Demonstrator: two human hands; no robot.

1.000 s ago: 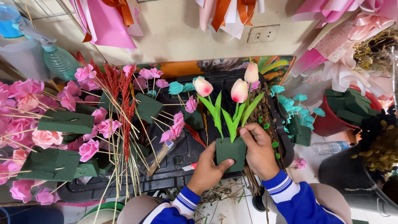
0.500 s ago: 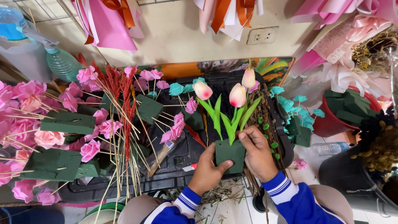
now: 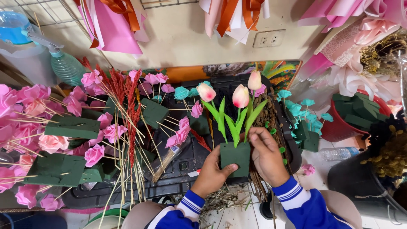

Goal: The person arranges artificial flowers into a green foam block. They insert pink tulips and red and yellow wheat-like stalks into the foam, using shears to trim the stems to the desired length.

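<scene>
A small dark green foam block [image 3: 235, 156] is held between both hands at the centre of the head view. Three pink-and-cream artificial tulips [image 3: 241, 96] with green leaves stand upright in it. My left hand [image 3: 210, 173] grips the block's lower left side, thumb across its front. My right hand [image 3: 266, 153] holds the block's right side, fingers up near the base of the tulip stems and leaves.
Pink paper roses on sticks [image 3: 51, 142] sit in green foam blocks [image 3: 72, 126] at left, with red dried stems [image 3: 127, 101]. Teal roses [image 3: 305, 112] stand at right by a red pot [image 3: 339, 127]. A black tray [image 3: 182, 165] lies beneath. A spray bottle [image 3: 63, 63] stands at back left.
My right hand's fingers have shifted slightly up the block toward the tulip stems. The block and left hand stay in nearly the same place.
</scene>
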